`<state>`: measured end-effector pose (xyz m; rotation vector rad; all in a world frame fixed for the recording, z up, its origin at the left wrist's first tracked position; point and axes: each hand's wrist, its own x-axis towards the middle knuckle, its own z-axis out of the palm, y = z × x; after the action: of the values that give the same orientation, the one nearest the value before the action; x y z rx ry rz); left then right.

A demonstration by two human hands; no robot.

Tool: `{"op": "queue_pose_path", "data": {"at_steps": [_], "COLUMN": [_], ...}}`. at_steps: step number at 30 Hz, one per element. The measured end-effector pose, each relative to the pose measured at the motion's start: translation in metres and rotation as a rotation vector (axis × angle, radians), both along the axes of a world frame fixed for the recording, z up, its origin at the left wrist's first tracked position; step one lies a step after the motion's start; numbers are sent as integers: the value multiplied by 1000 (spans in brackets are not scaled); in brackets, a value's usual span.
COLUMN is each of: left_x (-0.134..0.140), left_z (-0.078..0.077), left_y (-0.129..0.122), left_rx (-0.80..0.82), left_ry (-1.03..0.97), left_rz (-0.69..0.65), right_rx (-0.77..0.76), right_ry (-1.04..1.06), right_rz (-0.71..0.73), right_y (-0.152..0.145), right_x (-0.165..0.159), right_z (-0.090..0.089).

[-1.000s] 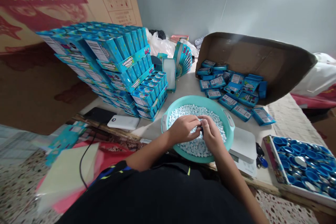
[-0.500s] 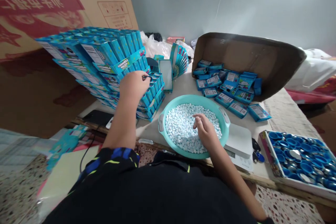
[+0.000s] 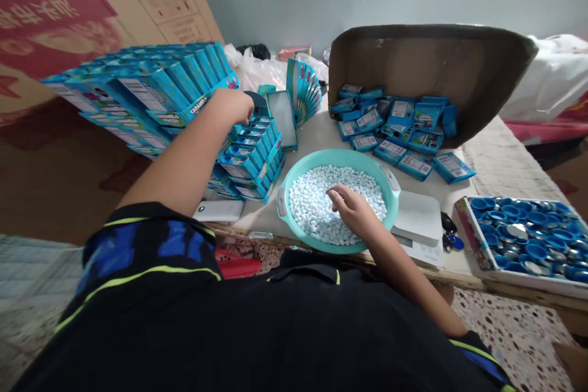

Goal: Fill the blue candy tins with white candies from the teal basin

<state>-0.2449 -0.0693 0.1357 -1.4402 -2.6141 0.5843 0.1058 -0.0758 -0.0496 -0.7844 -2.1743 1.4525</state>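
My left hand reaches over the back of a display tray of small blue boxes. Its fingers point down and are pressed together; whatever they hold is hidden. Beside it rises a tall stack of similar blue boxes. My right hand is over a turquoise basin filled with small white candies. Its fingers are curled, with the thumb close to the index finger, and I cannot make out anything in them. An opened tray leans behind the box tray.
A tipped carton spills blue boxes at the back right. Right of the basin sit a white scale and a tray of blue-rimmed round pieces. A white phone-like device lies at the table edge.
My left hand has moved up and back over the box tray, uncovering more of its front boxes. My right hand stays over the candies, and the view has shifted slightly.
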Motion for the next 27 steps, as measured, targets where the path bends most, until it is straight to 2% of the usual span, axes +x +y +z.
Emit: {"op": "queue_pose_path", "data": {"at_steps": [3,11,18,27], "left_x": [-8,-18,-40,-43], "left_z": [-2,-25,-25,-29], "left_y": [9,24,36,54], "left_rx": [-72,-136,-99,-234], "left_ry": [-9,-54,-147,-146], "left_rz": [23,55,26,-45], "right_rx": [9,55,57,50], "right_ry": [9,18,-1,-3], "right_rz": [3,28,45,49], "right_y": [0,0,0,2], "right_x": [1,3,2,4], "right_z": [2,-1,0,1]}}
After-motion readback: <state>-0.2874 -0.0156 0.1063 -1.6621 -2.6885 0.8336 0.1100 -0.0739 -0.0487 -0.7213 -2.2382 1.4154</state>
